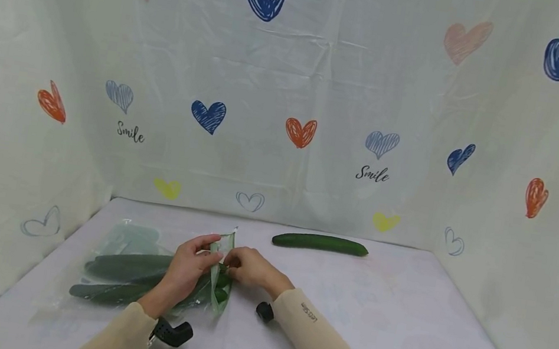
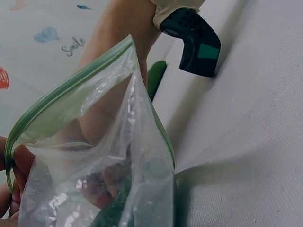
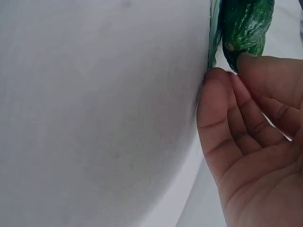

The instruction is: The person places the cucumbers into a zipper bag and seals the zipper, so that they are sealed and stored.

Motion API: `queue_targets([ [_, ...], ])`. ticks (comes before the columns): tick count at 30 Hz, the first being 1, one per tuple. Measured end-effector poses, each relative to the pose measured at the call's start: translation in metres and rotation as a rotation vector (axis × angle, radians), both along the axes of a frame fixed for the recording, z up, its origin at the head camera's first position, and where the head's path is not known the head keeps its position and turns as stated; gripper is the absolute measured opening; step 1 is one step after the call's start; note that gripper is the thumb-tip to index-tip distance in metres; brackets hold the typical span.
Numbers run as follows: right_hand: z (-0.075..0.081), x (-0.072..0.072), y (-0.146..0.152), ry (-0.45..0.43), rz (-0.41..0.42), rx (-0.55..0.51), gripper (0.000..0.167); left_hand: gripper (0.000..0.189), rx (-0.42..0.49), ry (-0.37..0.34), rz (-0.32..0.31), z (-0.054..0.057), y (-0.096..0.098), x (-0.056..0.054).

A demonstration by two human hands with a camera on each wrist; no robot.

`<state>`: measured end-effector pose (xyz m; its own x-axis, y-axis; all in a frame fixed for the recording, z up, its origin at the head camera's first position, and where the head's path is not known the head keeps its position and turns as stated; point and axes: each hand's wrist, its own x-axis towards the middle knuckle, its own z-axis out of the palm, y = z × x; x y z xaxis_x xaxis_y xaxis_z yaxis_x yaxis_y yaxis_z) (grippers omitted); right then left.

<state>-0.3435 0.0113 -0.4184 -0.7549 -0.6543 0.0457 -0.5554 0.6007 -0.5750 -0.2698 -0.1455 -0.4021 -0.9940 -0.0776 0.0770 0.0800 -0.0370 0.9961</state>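
Observation:
A clear zip bag (image 1: 215, 302) with a green seal strip lies on its side, its mouth to the right. Inside lie dark green cucumbers, an upper cucumber (image 1: 129, 267) and a lower cucumber (image 1: 107, 293) showing through the plastic. My left hand (image 1: 187, 266) pinches the rim of the mouth between thumb and fingers and holds it up. At the opening, my right hand (image 1: 251, 267) has its thumb and curled fingers at the tip of a cucumber (image 3: 246, 23), fingertips right beside the bag's edge. In the left wrist view, the plastic (image 2: 94, 175) partly covers the right hand.
Another cucumber (image 1: 320, 243) lies loose near the back of the white table (image 1: 372, 319). A pale green patch (image 1: 128, 237) shows at the bag's far left end. Black wrist cameras (image 1: 173, 332) sit at both sleeves. A heart-printed curtain (image 1: 292, 81) surrounds the table.

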Motion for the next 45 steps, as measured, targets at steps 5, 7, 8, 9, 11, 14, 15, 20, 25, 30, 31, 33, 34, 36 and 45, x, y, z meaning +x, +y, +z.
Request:
queue_targets([
  [5,0.001,0.000,-0.002,0.002,-0.002,0.002,0.012,0.047,-0.003,-0.007,0.003,0.001,0.000,-0.001],
  [7,0.001,-0.001,-0.003,0.012,-0.005,-0.001,0.011,0.047,-0.003,-0.008,0.004,0.001,0.000,-0.001],
  [8,0.001,-0.001,-0.004,0.014,-0.006,-0.002,0.010,0.047,-0.004,-0.009,0.004,0.001,0.000,-0.001],
  [9,0.001,-0.001,-0.005,0.017,-0.009,-0.006,0.010,0.047,-0.001,-0.010,0.004,0.001,0.000,-0.001],
  [11,0.001,-0.001,-0.006,0.011,-0.014,-0.013,0.010,0.046,0.002,-0.009,0.003,0.000,0.000,-0.001],
  [14,0.000,-0.001,-0.006,0.005,-0.015,-0.012,0.010,0.046,0.006,-0.006,0.004,0.000,0.000,-0.002],
  [15,0.000,-0.001,-0.006,0.002,-0.013,-0.009,0.011,0.046,0.006,-0.005,0.003,0.000,0.000,-0.001],
  [20,0.002,-0.002,0.004,0.012,-0.006,0.011,0.012,0.047,0.003,-0.005,0.001,0.000,0.001,-0.001],
  [25,0.011,-0.006,0.030,0.026,-0.014,0.015,0.012,0.047,-0.011,-0.004,0.003,0.001,0.000,-0.001],
  [30,0.017,-0.016,0.070,0.058,-0.062,0.033,0.017,0.047,-0.023,-0.006,0.001,0.000,-0.001,0.000],
  [31,0.018,-0.019,0.078,0.067,-0.081,0.040,0.018,0.047,-0.022,-0.006,0.000,-0.001,-0.001,0.000],
  [33,0.019,-0.024,0.095,0.090,-0.130,0.051,0.020,0.047,-0.020,-0.006,-0.002,-0.001,-0.001,0.000],
  [34,0.020,-0.027,0.103,0.105,-0.157,0.053,0.021,0.047,-0.021,-0.005,-0.002,-0.002,-0.001,0.000],
  [36,0.021,-0.033,0.118,0.129,-0.214,0.059,0.022,0.047,-0.029,-0.001,-0.001,-0.002,-0.001,0.000],
  [45,0.027,-0.056,0.172,0.187,-0.388,0.136,0.038,0.047,-0.043,-0.014,0.010,-0.006,0.001,-0.002],
])
